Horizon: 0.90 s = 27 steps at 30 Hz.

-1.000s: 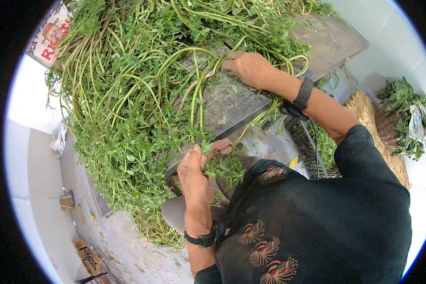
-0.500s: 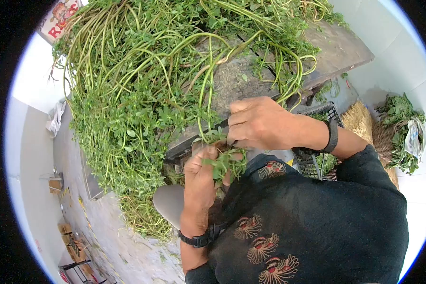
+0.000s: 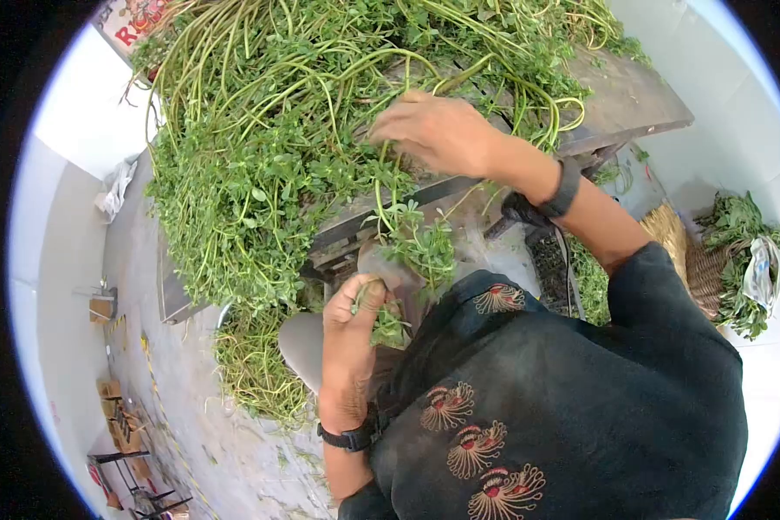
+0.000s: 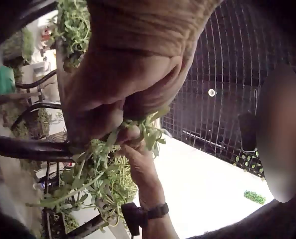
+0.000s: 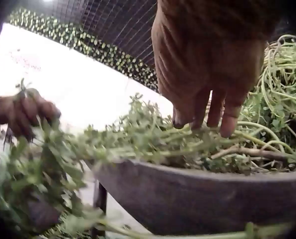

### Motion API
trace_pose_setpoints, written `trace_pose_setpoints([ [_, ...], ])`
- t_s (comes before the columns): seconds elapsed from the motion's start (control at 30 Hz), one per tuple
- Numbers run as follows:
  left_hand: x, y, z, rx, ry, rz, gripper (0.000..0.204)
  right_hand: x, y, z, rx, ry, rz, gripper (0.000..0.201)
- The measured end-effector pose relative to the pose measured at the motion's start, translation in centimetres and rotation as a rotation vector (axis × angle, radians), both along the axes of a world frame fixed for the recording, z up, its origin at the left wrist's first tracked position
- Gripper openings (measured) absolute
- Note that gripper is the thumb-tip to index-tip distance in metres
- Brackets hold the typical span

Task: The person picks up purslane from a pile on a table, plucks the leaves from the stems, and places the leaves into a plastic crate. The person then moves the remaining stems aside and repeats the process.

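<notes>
In the head view the left hand [image 3: 349,322] curls its fingers round a small bunch of leafy sprigs [image 3: 390,329], below the table's edge; leaves stick out of this grip in the left wrist view. The right hand [image 3: 438,134] is over the near part of the big heap of green stems [image 3: 260,165], its fingers extended and loosely bent, seen hanging just above the stems in the right wrist view. A long stem with a leafy tip [image 3: 426,247] droops over the table's edge between the two hands.
The heap covers much of the dark table [image 3: 620,95]. More stems lie in a pile [image 3: 260,364] below it. At the right are a crate [image 3: 550,269], a straw bundle [image 3: 665,232] and a woven basket [image 3: 704,277] with greens. Small wooden items [image 3: 121,416] stand at lower left.
The right hand went from the heap to the left hand, then back up over the heap with its fingers loosened. The left hand moved slightly down, still holding sprigs.
</notes>
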State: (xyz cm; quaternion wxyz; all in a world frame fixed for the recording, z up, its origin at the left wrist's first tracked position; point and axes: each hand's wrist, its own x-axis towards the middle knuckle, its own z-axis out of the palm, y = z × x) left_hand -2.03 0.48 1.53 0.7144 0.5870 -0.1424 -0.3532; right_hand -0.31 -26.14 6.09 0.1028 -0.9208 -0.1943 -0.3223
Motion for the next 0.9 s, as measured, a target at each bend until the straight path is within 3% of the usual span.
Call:
trace_pose_setpoints([
  [0.07,-0.4,0.0,0.0,-0.050,-0.051,0.119,0.014,1.1,-0.6,-1.0,-0.015,-0.039,-0.032,0.015],
  [0.17,-0.6,0.0,0.2,-0.130,-0.010,0.256,0.013,1.8,-1.2,-1.5,-0.007,0.123,-0.021,0.017],
  [0.33,2.7,-1.9,1.4,-0.059,-0.317,0.373,0.014,0.4,-3.1,-0.6,0.203,0.052,0.083,0.020],
  [0.47,4.6,-3.8,2.1,-0.193,-0.340,0.515,0.012,-0.2,-3.4,-0.4,0.244,0.070,0.086,0.020],
  [0.63,5.3,-4.1,1.3,-0.195,-0.262,0.525,0.012,0.9,-0.5,2.5,0.273,0.060,-0.050,0.015],
  [0.7,4.9,-4.3,1.5,-0.162,-0.197,0.502,0.014,3.0,1.3,1.5,0.351,0.003,-0.062,0.018],
  [0.77,4.9,-4.2,1.7,-0.154,-0.196,0.510,0.013,4.3,2.4,0.4,0.348,0.247,-0.026,0.025],
  [0.83,4.9,-3.7,2.1,-0.170,-0.226,0.524,0.014,5.0,2.7,0.2,0.329,0.188,-0.008,0.028],
  [0.9,4.9,-3.2,2.9,-0.192,-0.215,0.534,0.014,3.4,2.5,0.9,0.912,0.375,0.272,0.025],
])
